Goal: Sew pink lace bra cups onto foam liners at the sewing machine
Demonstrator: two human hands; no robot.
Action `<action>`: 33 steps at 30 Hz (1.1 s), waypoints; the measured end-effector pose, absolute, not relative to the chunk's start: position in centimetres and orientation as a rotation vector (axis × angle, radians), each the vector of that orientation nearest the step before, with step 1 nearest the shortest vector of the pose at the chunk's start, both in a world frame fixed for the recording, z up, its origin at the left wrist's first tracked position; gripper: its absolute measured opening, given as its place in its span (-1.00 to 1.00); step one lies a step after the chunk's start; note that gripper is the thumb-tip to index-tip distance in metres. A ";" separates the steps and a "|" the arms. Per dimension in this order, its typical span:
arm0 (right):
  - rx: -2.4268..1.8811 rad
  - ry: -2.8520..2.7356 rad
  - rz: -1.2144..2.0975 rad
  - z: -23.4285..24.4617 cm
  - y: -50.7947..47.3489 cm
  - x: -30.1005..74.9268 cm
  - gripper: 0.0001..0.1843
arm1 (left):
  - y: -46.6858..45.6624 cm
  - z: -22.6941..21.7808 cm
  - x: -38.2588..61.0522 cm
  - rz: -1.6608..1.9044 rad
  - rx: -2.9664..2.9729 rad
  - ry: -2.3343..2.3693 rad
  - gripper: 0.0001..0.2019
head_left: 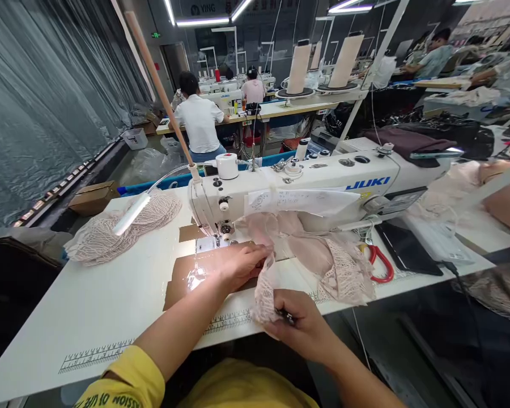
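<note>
Lace strip [264, 292] held between two hands at the table's front edge

Head view: watching from a distance, I find the pale strip just right of a brown plate [181, 277], its lower end down by the rim of the white table [123, 306]. The left hand [247, 265] has its fingertips drawn together at the strip's upper end; the thumb is largely hidden from me. The right hand [304, 323] is closed around the lower end and also grips a small dark tool [285, 316]. Its fingers cover most of that, so I cannot name it.

Behind the hands, beige fabric [344, 269] lies bunched under the arm of the sewing machine [280, 184]. I cannot tell whether the strip joins it. The needle is too small for me to make out. On the machine, a paper note [297, 199] carries writing that I cannot read. Red scissor handles [382, 266] show beside the fabric; the blades are hidden. At far left, a lamp [131, 214] covers part of a lace pile [91, 238]. Lettering on the yellow sleeve [131, 377] is cut off by the lower edge.
</note>
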State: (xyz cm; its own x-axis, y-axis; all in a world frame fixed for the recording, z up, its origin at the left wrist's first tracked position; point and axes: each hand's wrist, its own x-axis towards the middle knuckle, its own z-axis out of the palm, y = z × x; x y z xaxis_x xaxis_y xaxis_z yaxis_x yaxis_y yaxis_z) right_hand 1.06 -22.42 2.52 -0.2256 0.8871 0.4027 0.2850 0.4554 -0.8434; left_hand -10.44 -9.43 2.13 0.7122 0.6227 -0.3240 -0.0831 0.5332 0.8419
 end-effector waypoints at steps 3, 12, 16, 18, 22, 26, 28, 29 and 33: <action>-0.878 -1.557 0.979 2.1 -23.2 1.9 -0.70 | -9.6 2.1 -11.4 0.375 0.851 0.646 -0.62; -1.171 -1.210 1.223 -0.7 -22.3 5.1 -0.62 | -12.4 4.6 -20.9 0.303 1.138 0.530 -0.76; -1.338 -1.177 1.264 -0.9 -21.5 5.1 -0.62 | -14.7 4.3 -26.6 0.272 1.240 0.411 -0.67; -1.435 -1.370 1.208 -0.3 -20.1 4.9 -0.62 | -15.6 4.1 -29.0 0.363 1.273 0.355 -0.65; -1.598 -1.771 0.760 1.3 -14.8 4.9 -0.57 | -16.6 4.8 -33.1 0.597 1.229 0.302 -0.73; -1.680 -1.921 0.426 2.2 -10.1 4.6 -0.61 | -16.4 6.4 -36.7 0.965 1.303 0.569 -0.79; -1.661 -1.952 0.425 2.3 -10.0 3.2 -0.60 | -16.0 6.7 -37.7 1.069 1.399 0.830 -0.79; -1.642 -1.973 0.467 2.3 -10.5 2.2 -0.58 | -15.7 6.7 -37.9 1.052 1.450 0.960 -0.79; -1.460 -2.006 1.045 2.4 -14.0 -2.9 -0.49 | -14.4 5.5 -37.1 0.694 1.544 1.022 -0.77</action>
